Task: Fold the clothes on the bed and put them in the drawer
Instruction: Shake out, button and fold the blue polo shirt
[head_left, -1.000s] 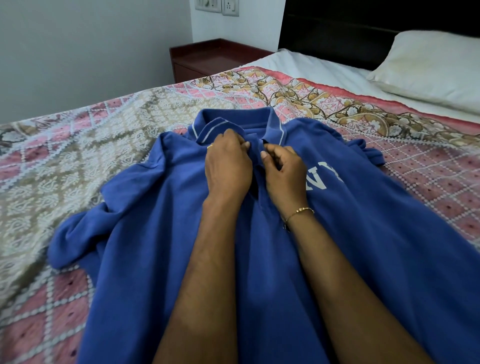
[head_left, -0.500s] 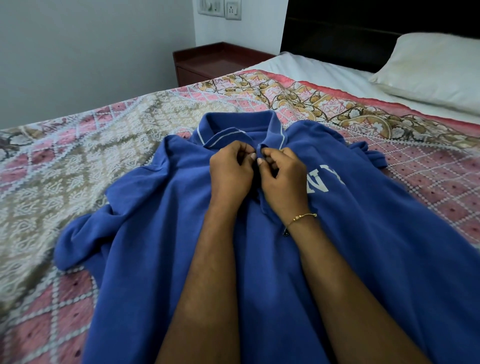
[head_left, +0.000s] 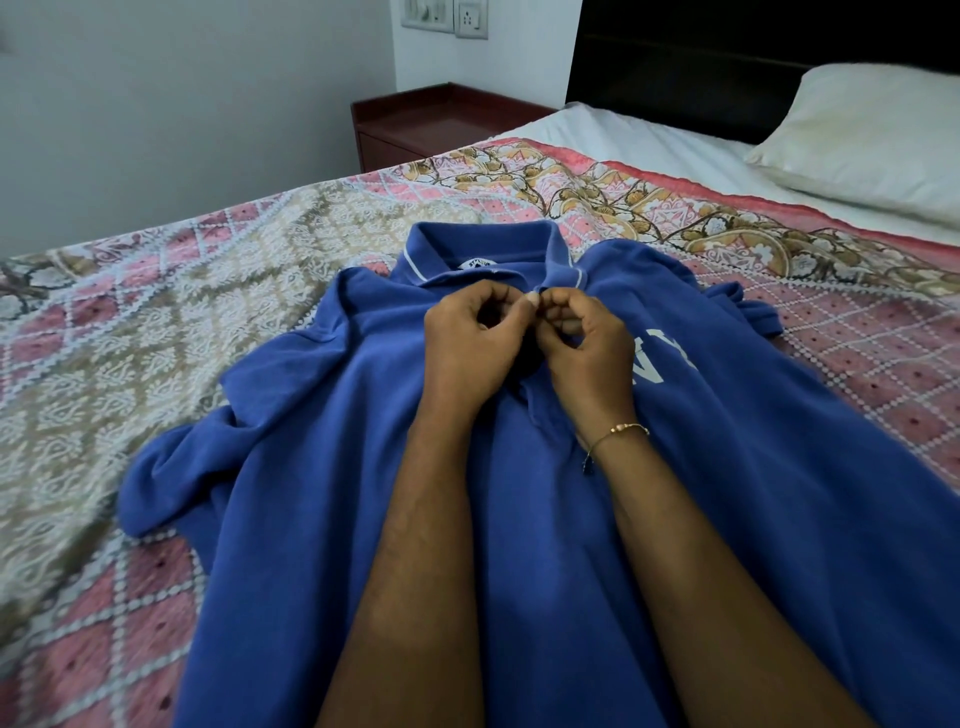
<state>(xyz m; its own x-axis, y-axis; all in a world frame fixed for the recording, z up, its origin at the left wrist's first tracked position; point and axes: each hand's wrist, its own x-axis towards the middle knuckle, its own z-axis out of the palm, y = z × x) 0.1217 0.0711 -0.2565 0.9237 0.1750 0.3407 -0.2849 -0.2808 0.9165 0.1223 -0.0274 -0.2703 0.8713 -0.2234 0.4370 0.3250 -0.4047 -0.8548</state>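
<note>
A blue polo shirt (head_left: 322, 467) lies front up on the patterned bedspread (head_left: 130, 322), collar toward the headboard and white letters on its chest at the right. Its left sleeve is bunched at the left edge. My left hand (head_left: 470, 348) and my right hand (head_left: 587, 353) meet just below the collar (head_left: 483, 247). Both have curled fingers and pinch the shirt's placket between thumb and fingertips, thumbs almost touching. A thin gold bracelet circles my right wrist. The placket under my hands is mostly hidden.
A dark red bedside cabinet (head_left: 441, 124) stands beyond the bed's far left corner, by the wall. A white pillow (head_left: 872, 140) lies on the white sheet at the back right, against a dark headboard (head_left: 685, 67). Bedspread lies bare left of the shirt.
Both hands have shifted from lying over the placket to pinching it at the collar's base, thumbs brought together. The collar now stands open, showing the round label inside.
</note>
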